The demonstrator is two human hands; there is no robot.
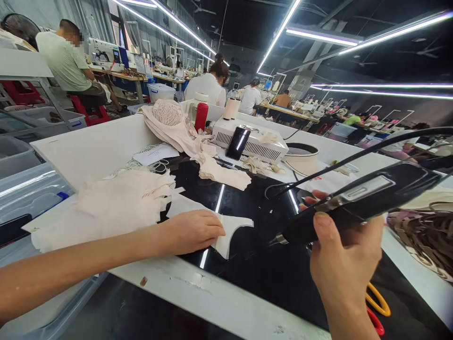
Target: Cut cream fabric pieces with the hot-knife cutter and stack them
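My left hand point(198, 231) is closed on the edge of a white cut fabric piece point(230, 229) lying on the glossy black surface point(262, 264). In my right hand point(347, 255) is a black handheld tool point(371, 193) with a metal plate, its narrow metal tip pointing down-left above the black surface. A black cable runs up and right beside it. Left of my left hand lies a pile of pale fabric pieces point(120, 203). A small stack of cream pieces point(222, 174) rests beyond the white piece.
A white machine box point(251, 139), phone point(238, 142), red bottle point(201, 116) and lace garment point(166, 118) stand or lie at the back. Brown straps point(424, 236) and yellow and red handles point(378, 300) are right. Several people sit farther off.
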